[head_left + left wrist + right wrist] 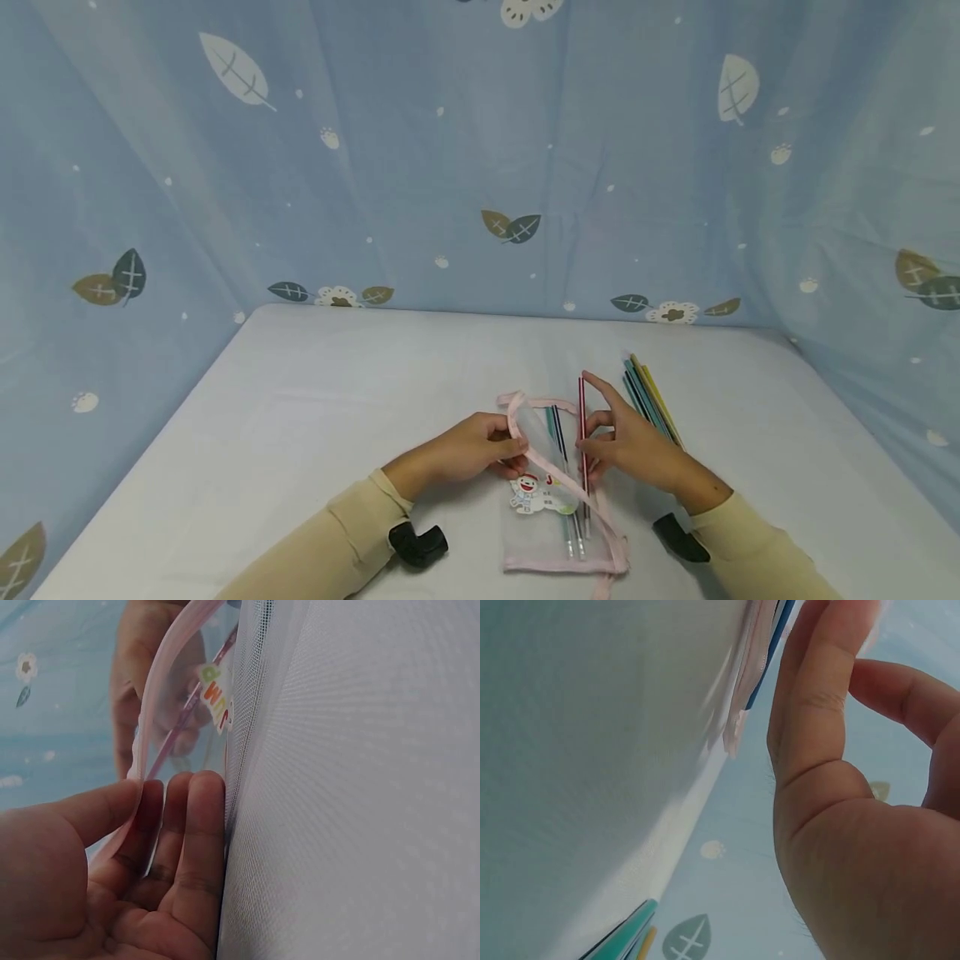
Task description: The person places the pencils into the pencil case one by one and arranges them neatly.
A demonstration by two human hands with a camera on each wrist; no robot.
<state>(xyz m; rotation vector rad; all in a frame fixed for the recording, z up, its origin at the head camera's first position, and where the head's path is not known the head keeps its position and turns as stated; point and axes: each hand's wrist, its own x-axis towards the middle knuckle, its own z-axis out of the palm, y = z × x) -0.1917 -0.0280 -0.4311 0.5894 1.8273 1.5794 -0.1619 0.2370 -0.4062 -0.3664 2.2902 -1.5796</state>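
A clear zip pouch [532, 542] with pink edging and a cartoon sticker [528, 493] lies on the white table. My left hand [472, 448] pinches its pink-edged opening between thumb and fingers, lifting the flap. Inside the pouch lie a few pencils [557, 427], teal and dark blue. My right hand [633, 446] holds a dark red pencil [582, 404] at the opening, forefinger at its upper end, its lower part down in the pouch. Through the clear plastic in the left wrist view, this pencil [178, 727] looks shiny pink.
Several teal and yellow pencils [651, 398] lie in a loose bundle on the table [337, 383], just beyond my right hand. Blue curtain [420, 167] with leaf prints hangs behind and at both sides.
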